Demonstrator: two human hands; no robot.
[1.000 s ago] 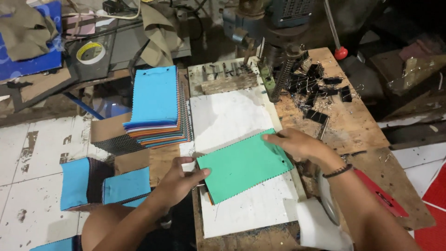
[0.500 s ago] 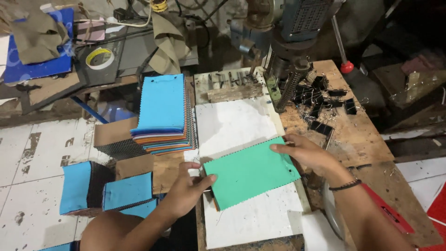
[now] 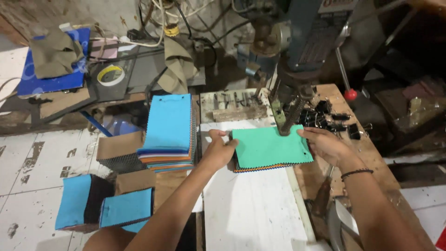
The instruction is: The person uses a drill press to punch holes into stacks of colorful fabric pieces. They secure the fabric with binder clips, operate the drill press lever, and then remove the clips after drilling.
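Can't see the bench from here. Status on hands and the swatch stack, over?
Left hand grips green-topped swatch stack at its left edge; right hand holds the right edge. Stack's far edge sits under the drill press. Nothing blocking.

Left hand (image 3: 218, 151) and right hand (image 3: 325, 144) extended forward, fingers gripping.

Drill machine (image 3: 297, 28) top cut off at 12 o'clock; lower swatches under green sheet (image 3: 272, 148) mostly hidden; both hands' palms unseen.

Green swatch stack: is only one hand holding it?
No: the left hand grips the green swatch stack at its left edge and the right hand holds its right edge.
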